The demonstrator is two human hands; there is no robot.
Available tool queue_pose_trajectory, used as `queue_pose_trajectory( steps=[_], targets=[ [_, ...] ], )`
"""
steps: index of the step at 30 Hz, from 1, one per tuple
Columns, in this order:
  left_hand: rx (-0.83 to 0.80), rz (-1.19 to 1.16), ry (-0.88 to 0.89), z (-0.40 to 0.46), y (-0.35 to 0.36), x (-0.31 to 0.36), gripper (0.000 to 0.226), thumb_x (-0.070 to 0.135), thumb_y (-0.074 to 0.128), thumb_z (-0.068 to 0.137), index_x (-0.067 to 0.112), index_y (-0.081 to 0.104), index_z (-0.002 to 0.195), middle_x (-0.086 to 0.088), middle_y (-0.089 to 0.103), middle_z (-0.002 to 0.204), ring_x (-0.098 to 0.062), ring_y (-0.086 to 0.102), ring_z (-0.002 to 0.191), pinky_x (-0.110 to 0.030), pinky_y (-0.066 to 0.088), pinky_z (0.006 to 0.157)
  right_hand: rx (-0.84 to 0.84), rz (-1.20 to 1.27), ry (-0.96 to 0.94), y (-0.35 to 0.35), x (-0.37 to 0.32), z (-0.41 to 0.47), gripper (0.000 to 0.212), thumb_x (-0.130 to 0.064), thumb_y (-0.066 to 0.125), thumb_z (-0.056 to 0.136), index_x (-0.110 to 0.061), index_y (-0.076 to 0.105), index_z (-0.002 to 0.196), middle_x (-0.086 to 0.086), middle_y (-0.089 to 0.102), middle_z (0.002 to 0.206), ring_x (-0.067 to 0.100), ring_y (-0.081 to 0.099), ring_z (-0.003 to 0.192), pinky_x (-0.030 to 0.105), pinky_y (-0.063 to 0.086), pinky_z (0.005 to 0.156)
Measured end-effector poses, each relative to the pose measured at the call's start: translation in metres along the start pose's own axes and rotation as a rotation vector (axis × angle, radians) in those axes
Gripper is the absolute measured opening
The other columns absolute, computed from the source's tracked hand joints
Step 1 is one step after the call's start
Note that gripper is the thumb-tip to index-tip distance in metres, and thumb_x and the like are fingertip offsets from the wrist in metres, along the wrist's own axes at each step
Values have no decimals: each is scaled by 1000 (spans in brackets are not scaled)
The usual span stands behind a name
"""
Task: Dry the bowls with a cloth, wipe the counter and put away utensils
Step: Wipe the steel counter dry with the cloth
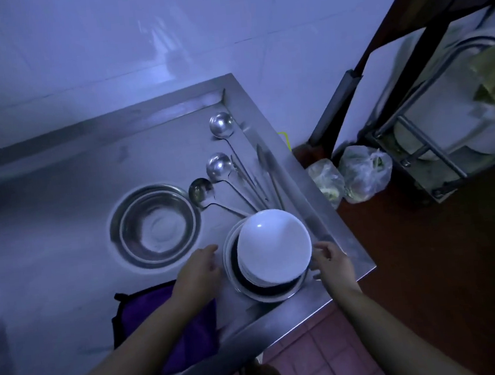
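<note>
Now, bowls: white stack upside down in a steel basin, counter's right corner.
Left hand: beside the basin's left rim, fingers loosely curled, gripping nothing.
Right hand: at the right rim, fingers spread; contact unclear.
Cloth: purple, under the left forearm.
Ladles: three, behind the stack, beside tongs.
Steel bowl: left, empty.

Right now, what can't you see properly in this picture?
All in the head view:
- Ladle handles: their ends are hidden behind the stack of white bowls.
- Purple cloth: partly covered by the left forearm.
- Plastic bags on the floor: contents too dim to tell.
- Rack at right: blurred, cut off by the edge.
</note>
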State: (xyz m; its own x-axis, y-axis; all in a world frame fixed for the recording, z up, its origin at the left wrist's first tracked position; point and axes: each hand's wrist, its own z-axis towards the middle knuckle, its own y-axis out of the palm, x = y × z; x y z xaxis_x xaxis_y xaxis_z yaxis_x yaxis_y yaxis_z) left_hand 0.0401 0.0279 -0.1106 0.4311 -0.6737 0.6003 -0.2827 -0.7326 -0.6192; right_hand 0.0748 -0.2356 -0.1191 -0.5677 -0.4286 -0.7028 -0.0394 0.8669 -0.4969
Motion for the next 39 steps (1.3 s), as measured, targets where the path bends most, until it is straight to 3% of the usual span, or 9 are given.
queue_pose_trajectory(
  steps=[3, 7, 12, 16, 20, 26, 29, 36, 39],
  targets=[
    [-21, -86, -38, 6, 6, 10, 44, 19, 58, 88, 20, 51, 132, -3, 64, 106, -20, 61, 93, -30, 47, 80, -117, 26, 3, 3, -2, 10, 16, -11, 55, 91, -10, 63, 105, 9, 67, 78, 20, 65, 58, 31, 55, 51],
    [-11, -253, -114, 7, 11, 18, 34, 14, 61, 85, 25, 56, 117, -3, 67, 84, -23, 66, 75, -41, 55, 74, -174, -70, -78, 3, -2, 17, 7, -17, 56, 92, -20, 58, 99, 11, 64, 82, 24, 66, 64, 35, 57, 50],
    [39, -384, -149, 7, 15, 21, 34, 12, 69, 80, 29, 57, 106, -7, 67, 89, -23, 67, 79, -45, 57, 71, -176, -67, -161, 4, 2, 21, 2, -13, 57, 93, -16, 57, 93, 9, 56, 71, 13, 56, 46, 29, 49, 39],
    [79, -428, -144, 4, 17, 22, 37, 9, 73, 76, 39, 56, 90, -9, 67, 91, -28, 66, 82, -49, 56, 74, -161, -109, -203, 8, 8, 21, 14, -14, 56, 93, -18, 51, 81, 5, 47, 65, 22, 54, 55, 43, 53, 48],
    [106, -459, -159, 3, 17, 21, 35, 7, 73, 75, 36, 57, 86, -13, 67, 90, -31, 66, 82, -48, 56, 72, -152, -156, -237, 12, 11, 19, 13, -15, 55, 93, -15, 49, 82, 3, 47, 67, 34, 56, 67, 49, 51, 60],
    [121, -492, -175, 1, 19, 19, 26, 8, 71, 76, 28, 59, 88, -18, 67, 87, -36, 66, 79, -52, 55, 71, -117, -184, -289, 16, 13, 19, 21, -17, 57, 93, -24, 47, 76, -5, 49, 65, 10, 48, 61, 16, 33, 51],
    [145, -499, -187, -2, 20, 15, 25, 6, 70, 75, 26, 59, 86, -18, 67, 85, -36, 66, 76, -50, 56, 70, -116, -183, -308, 19, 13, 18, 18, -17, 56, 94, -23, 49, 78, -5, 51, 67, 4, 47, 62, 13, 35, 52],
    [206, -529, -229, -8, 13, 3, 24, 4, 70, 74, 23, 59, 85, -21, 67, 86, -40, 65, 77, -51, 56, 69, -154, -200, -343, 31, 3, 14, 17, -17, 56, 94, -24, 49, 80, -3, 55, 69, 5, 50, 63, 18, 35, 53],
    [233, -525, -230, -10, 7, -4, 23, 6, 71, 75, 19, 60, 90, -21, 67, 89, -39, 65, 79, -53, 55, 70, -187, -191, -354, 39, -7, 11, 11, -16, 55, 93, -15, 52, 83, 7, 56, 70, 17, 51, 65, 30, 38, 58]
  ],
)
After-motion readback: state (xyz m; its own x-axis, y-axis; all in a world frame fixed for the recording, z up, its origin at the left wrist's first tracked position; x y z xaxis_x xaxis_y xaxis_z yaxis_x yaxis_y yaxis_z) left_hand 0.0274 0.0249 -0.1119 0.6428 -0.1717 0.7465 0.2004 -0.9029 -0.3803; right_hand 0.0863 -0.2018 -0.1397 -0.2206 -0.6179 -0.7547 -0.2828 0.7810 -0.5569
